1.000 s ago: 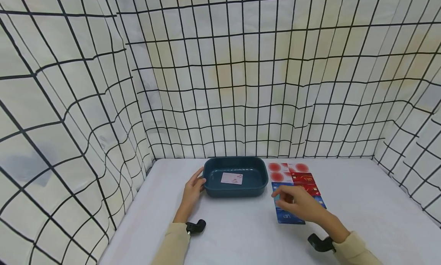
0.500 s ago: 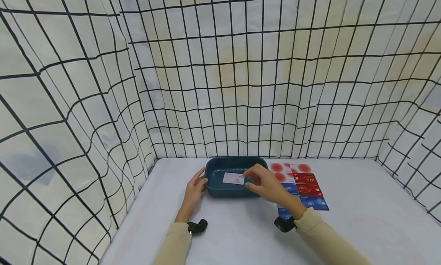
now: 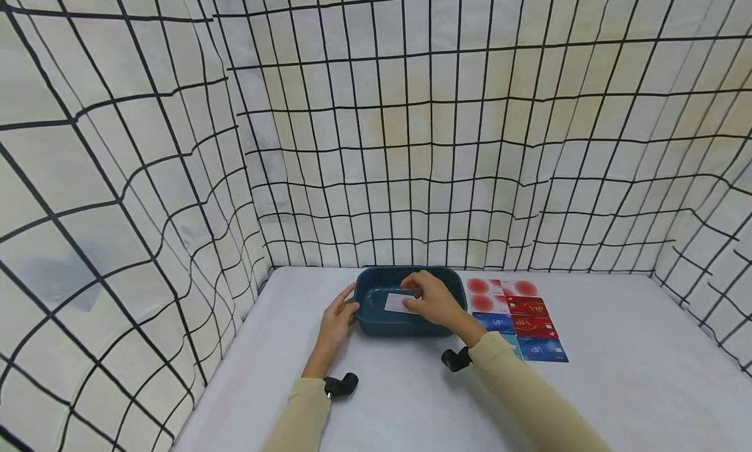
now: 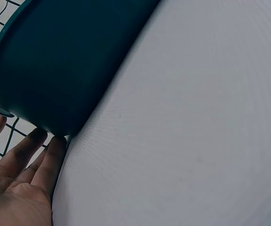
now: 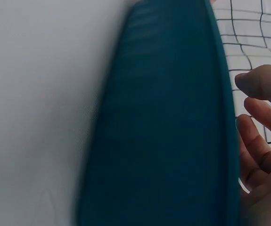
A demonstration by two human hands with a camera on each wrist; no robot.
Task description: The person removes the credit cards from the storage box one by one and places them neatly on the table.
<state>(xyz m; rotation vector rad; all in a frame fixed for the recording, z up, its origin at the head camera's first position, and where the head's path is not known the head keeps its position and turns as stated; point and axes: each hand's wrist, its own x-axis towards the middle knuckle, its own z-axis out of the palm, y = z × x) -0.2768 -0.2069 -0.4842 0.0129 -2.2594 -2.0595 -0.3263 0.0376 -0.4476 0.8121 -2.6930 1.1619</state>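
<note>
A dark teal rectangular tray (image 3: 367, 292) stands near the table's back edge. On its floor lies a pale pink card (image 3: 395, 302), partly covered by the right hand in the head view. My left hand (image 3: 336, 318) touches the tray's left end with fairly straight fingertips, as the left wrist view shows on the outer wall (image 4: 69, 61). The right hand (image 3: 433, 298) is over the tray with fingers bent loosely downward, close over the card. In the right wrist view its thumb (image 5: 255, 84) and fingers stand apart beyond the tray's rim, nothing visible between them.
To the right of the tray, several cards lie edge to edge in two columns: white ones with red circles (image 3: 482, 303), red VIP cards (image 3: 529, 306) and blue cards (image 3: 543, 349). The right forearm hides part of them. A black grid net (image 3: 388, 177) rises behind the white table (image 3: 617, 347).
My right hand has moved left from above the blue cards into the space over the tray. The left hand stays at the tray's left end. The head view has shifted slightly.
</note>
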